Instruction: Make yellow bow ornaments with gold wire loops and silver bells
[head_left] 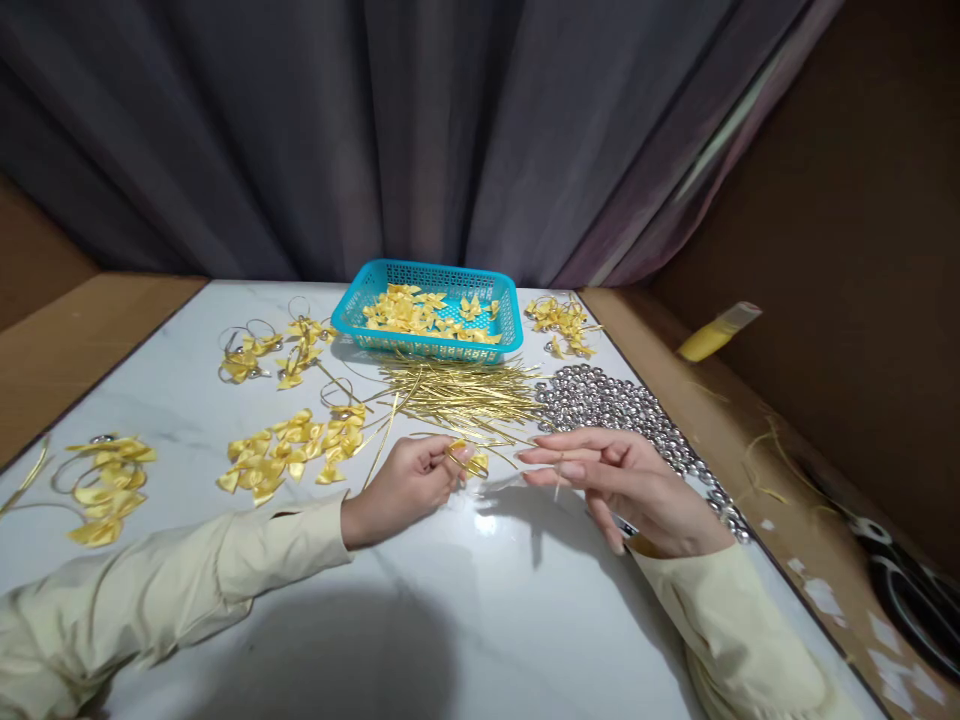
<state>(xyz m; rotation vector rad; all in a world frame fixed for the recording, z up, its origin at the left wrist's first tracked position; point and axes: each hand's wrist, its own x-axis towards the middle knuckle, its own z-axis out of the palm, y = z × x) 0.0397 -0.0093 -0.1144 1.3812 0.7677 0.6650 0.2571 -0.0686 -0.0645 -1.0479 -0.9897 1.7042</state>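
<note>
My left hand (pixel 420 478) is closed in a pinch on a yellow ribbon bow (pixel 477 464), with thin gold ties sticking out beside it. To its right, apart from the bow, my right hand (pixel 622 480) has long, nearly straight fingers, and its thumb lies against them. A thin strand (pixel 558 482) shows between thumb and fingers and hangs a little below them. Behind both hands spreads a pile of gold twist ties (pixel 465 392). Silver beads or small bells (pixel 607 400) lie in a heap beyond my right hand.
A blue plastic basket (pixel 427 348) with loose yellow bows stands at the back. Bunches of bows (pixel 292 445) lie left of my hands, others (pixel 112 485) at far left and some (pixel 562 322) at back right. Black-handled scissors (pixel 911 600) and a yellow tube (pixel 716 335) are at the right.
</note>
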